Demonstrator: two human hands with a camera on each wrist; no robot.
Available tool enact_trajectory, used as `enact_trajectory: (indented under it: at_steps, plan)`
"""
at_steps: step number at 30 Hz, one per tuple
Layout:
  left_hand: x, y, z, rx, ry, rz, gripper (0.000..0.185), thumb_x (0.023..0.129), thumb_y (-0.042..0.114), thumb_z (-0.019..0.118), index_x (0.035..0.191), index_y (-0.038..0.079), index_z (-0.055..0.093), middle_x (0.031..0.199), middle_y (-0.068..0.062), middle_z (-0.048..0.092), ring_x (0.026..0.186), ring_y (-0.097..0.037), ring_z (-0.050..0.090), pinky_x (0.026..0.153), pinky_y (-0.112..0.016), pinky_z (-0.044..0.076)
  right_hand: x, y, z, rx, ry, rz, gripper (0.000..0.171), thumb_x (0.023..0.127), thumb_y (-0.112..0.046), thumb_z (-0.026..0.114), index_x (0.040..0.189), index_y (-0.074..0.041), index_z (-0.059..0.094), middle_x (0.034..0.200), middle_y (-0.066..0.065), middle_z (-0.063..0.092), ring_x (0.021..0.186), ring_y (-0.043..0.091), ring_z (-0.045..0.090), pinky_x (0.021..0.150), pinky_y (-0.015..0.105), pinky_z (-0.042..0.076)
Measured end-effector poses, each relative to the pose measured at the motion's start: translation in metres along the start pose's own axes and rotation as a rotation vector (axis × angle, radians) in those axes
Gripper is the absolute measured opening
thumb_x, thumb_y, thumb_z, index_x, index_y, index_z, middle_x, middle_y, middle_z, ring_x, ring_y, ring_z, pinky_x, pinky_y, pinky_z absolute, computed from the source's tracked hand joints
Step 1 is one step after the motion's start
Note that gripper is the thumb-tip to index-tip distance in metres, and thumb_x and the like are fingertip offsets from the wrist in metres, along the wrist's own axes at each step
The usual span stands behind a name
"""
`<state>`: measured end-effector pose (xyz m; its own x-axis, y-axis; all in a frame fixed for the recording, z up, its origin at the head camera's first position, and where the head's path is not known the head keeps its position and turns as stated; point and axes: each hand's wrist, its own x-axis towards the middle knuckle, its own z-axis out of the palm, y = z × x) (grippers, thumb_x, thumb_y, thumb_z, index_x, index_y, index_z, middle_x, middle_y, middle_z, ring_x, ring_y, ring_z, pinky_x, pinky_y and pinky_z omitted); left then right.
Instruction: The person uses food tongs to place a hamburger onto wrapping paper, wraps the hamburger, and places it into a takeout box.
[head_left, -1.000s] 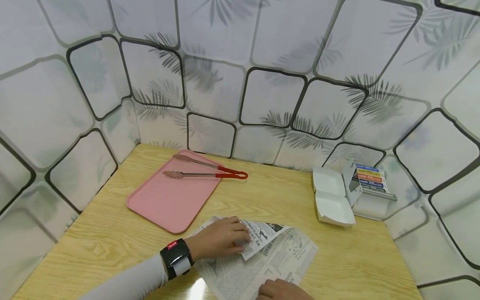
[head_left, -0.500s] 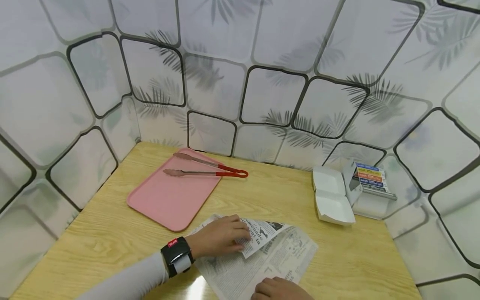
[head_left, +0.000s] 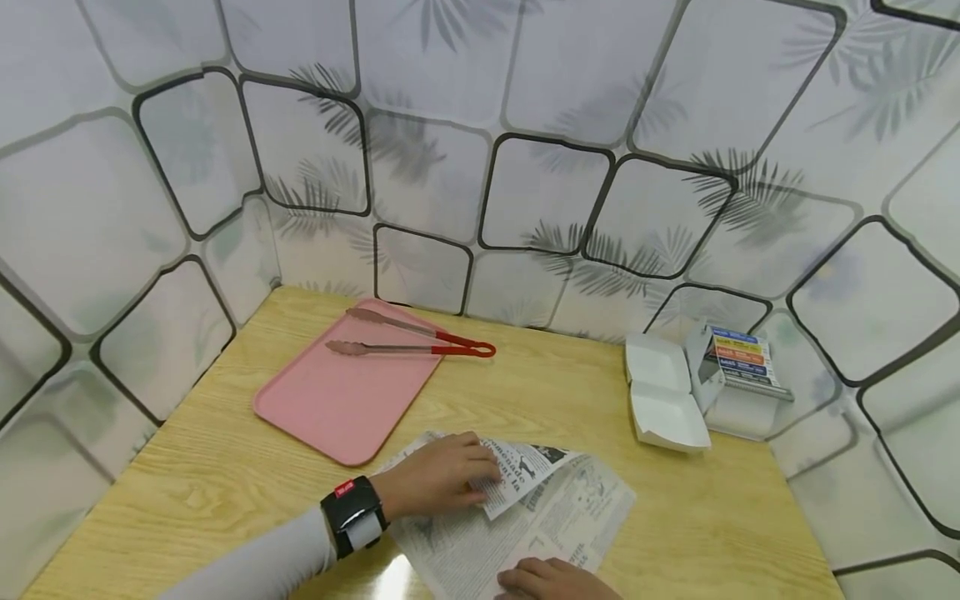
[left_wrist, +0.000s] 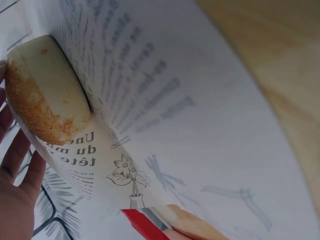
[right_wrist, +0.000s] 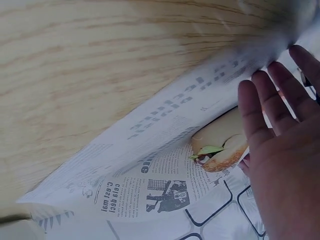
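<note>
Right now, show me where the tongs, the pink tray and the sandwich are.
tongs (head_left: 420,340), head view, on the upper metal arm near the red handle.
pink tray (head_left: 341,400), head view, on its bare middle.
sandwich (right_wrist: 222,145), right wrist view, on the bun showing under the printed paper.

Setting: a small food-packing station — staged rather than a full kitchen.
Enclosure: printed leaf-pattern panels (head_left: 427,175) walled the table on three sides.
Surface: a light wood-grain table (head_left: 555,392).
Serving gear: a pink tray (head_left: 337,400) bore red-handled tongs (head_left: 420,342).
Packaging: white takeaway boxes (head_left: 663,392) — beside a colour-labelled carton (head_left: 742,358).
Wrapping: newsprint-style paper (head_left: 525,508) lay around a sandwich (right_wrist: 220,145).
</note>
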<state>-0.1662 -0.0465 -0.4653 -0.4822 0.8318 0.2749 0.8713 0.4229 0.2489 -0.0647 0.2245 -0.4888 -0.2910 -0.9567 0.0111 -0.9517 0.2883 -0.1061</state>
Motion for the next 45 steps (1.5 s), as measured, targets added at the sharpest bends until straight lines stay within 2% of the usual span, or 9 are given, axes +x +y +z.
enact_trajectory:
  at_steps: [16,22,25,27,33,36,39,42,45]
  plan:
    - [0.003,0.004,-0.004,0.003,-0.024,-0.012,0.023,0.096,0.034,0.072,0.116,0.023,0.071,0.119,0.010,0.067,0.106,-0.008,0.056,0.091,-0.021,0.047,-0.002,0.005,-0.022,-0.109,0.011,0.074,0.047,0.106,-0.052,0.043,0.133,-0.017,0.060,0.116,-0.010,0.064,0.102,0.003,0.061,0.087,0.026,0.052]
    - [0.003,0.003,-0.004,-0.012,-0.014,-0.013,0.023,0.094,0.032,0.075,0.115,0.023,0.071,0.119,0.010,0.067,0.106,-0.007,0.055,0.091,-0.020,0.046,0.003,0.013,-0.035,0.003,0.272,0.143,0.021,0.091,-0.032,0.073,0.108,-0.020,0.065,0.102,-0.012,0.062,0.095,0.002,0.059,0.085,0.025,0.048]
    - [0.003,0.002,-0.006,-0.041,-0.025,-0.023,0.023,0.092,0.029,0.077,0.114,0.022,0.072,0.119,0.010,0.067,0.106,-0.007,0.055,0.092,-0.018,0.046,0.012,0.020,-0.046,0.087,0.425,0.242,0.026,0.080,-0.013,0.080,0.101,-0.021,0.067,0.102,-0.013,0.064,0.095,0.004,0.059,0.083,0.028,0.050]
    - [0.002,0.000,-0.009,-0.058,-0.042,-0.021,0.024,0.093,0.020,0.076,0.116,0.020,0.073,0.120,0.009,0.067,0.107,-0.007,0.055,0.093,-0.017,0.046,0.020,0.027,-0.054,0.152,0.485,0.333,0.023,0.082,-0.009,0.081,0.096,-0.021,0.068,0.100,-0.013,0.065,0.093,0.005,0.060,0.080,0.030,0.051]
    - [0.007,-0.009,-0.019,-0.209,-0.133,-0.048,0.026,0.101,0.015,0.063,0.125,0.017,0.071,0.120,0.008,0.068,0.114,-0.008,0.057,0.099,-0.020,0.046,0.042,0.051,-0.070,0.269,0.503,0.623,0.004,0.092,-0.009,0.074,0.091,-0.013,0.076,0.105,-0.002,0.070,0.099,0.016,0.065,0.081,0.037,0.057]
    - [0.007,-0.016,-0.022,-0.314,-0.150,-0.107,0.019,0.104,0.013,0.057,0.115,0.016,0.072,0.114,0.007,0.068,0.110,-0.007,0.059,0.096,-0.023,0.048,0.050,0.062,-0.071,0.298,0.475,0.715,0.007,0.094,-0.010,0.072,0.098,-0.008,0.078,0.109,0.005,0.072,0.103,0.024,0.068,0.085,0.043,0.057]
    - [0.006,-0.022,-0.025,-0.425,-0.131,-0.159,0.018,0.107,0.008,0.050,0.105,0.015,0.067,0.103,0.005,0.066,0.098,-0.004,0.060,0.087,-0.022,0.050,0.057,0.073,-0.069,0.341,0.449,0.759,0.007,0.094,-0.009,0.070,0.093,-0.010,0.077,0.096,0.002,0.073,0.084,0.017,0.069,0.074,0.036,0.058]
    - [0.005,-0.024,-0.026,-0.534,-0.087,-0.221,0.019,0.108,0.003,0.044,0.114,0.012,0.059,0.112,-0.001,0.066,0.103,-0.009,0.063,0.089,-0.025,0.052,0.061,0.084,-0.067,0.360,0.421,0.790,0.025,0.094,-0.012,0.068,0.070,-0.015,0.065,0.068,-0.009,0.058,0.057,0.004,0.050,0.055,0.023,0.043]
    - [0.005,-0.023,-0.026,-0.632,-0.033,-0.299,0.027,0.108,0.000,0.039,0.133,0.007,0.048,0.131,-0.012,0.058,0.121,-0.021,0.059,0.100,-0.033,0.049,0.064,0.091,-0.064,0.359,0.396,0.820,0.043,0.094,-0.016,0.068,0.060,-0.018,0.043,0.055,-0.011,0.033,0.047,0.001,0.029,0.049,0.020,0.027]
